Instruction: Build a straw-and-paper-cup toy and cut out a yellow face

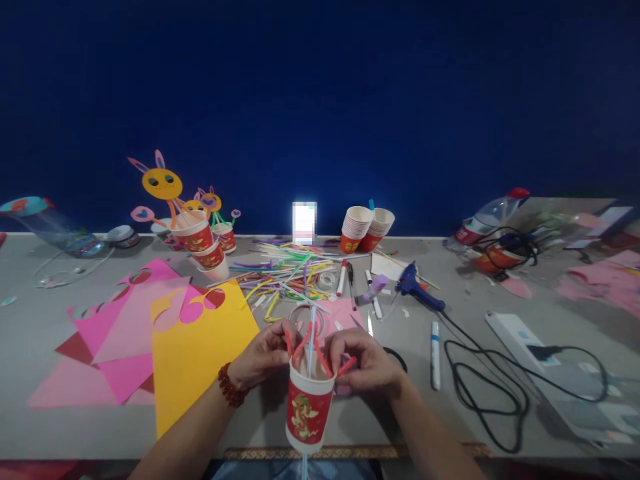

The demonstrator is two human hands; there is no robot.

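Observation:
A red paper cup with a golden dragon print is held upright near the table's front edge. A pale straw stands up out of it, and its lower end shows beneath the cup. Red bendy strips, which look like pipe cleaners, rise inside and bend over the rim. My left hand is closed at the left rim, its fingertips pinching a red pipe cleaner. At the right rim my right hand pinches another, whose end sticks out past the fingers. Scissors lie partly hidden behind the right hand.
Yellow and pink paper sheets lie left. Behind are loose coloured pipe cleaners, markers and stacked cups. A blue glue gun trails a black cord toward a power strip. Finished-looking cup figures stand back left.

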